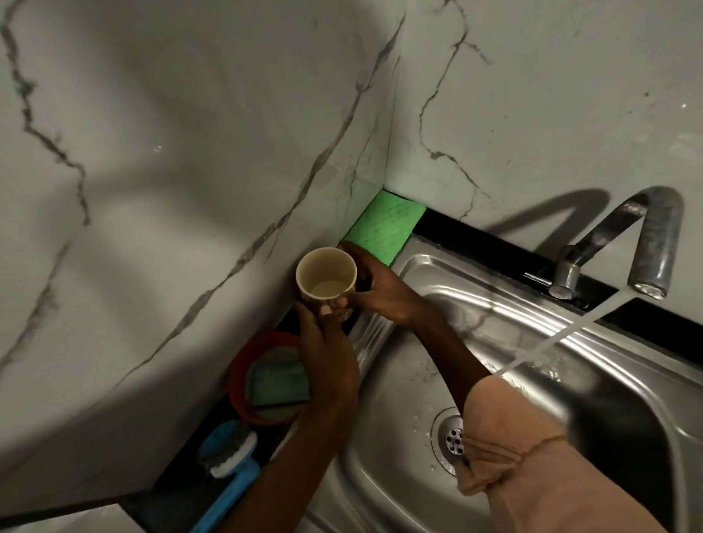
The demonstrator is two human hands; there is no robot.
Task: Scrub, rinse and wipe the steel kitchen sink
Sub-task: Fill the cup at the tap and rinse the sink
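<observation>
Water (539, 347) is seen running from the tap (649, 239) in the head view, falling in a slanted stream into the steel sink (521, 314), whose basin is wet and whose drain (453, 436) lies toward the near side of the basin. Beyond the sink's left rim, against the marble wall (164, 177), a pale cup (326, 277) holding a little liquid is gripped from both sides: the left hand (329, 358) is curled around its lower wall from the near side, and the right hand (377, 287) is wrapped around its far side, the arm reaching across the basin. A green cloth (386, 225) is propped in the corner just past the sink's far-left corner. On the dark tabletop (195, 481) strip left of the sink, a red dish (238, 376) carrying a green scrub pad (278, 384) is set, and nearer than that a blue-handled brush (228, 462) is laid. The sink is judged to be at its rinsing stage, with the cup being cleared off the rim or readied for pouring; which of these cannot be told. The next move is judged to call for the cup to be emptied or set aside steadily, without tipping, so that one hand is freed for the pad or the cloth.
</observation>
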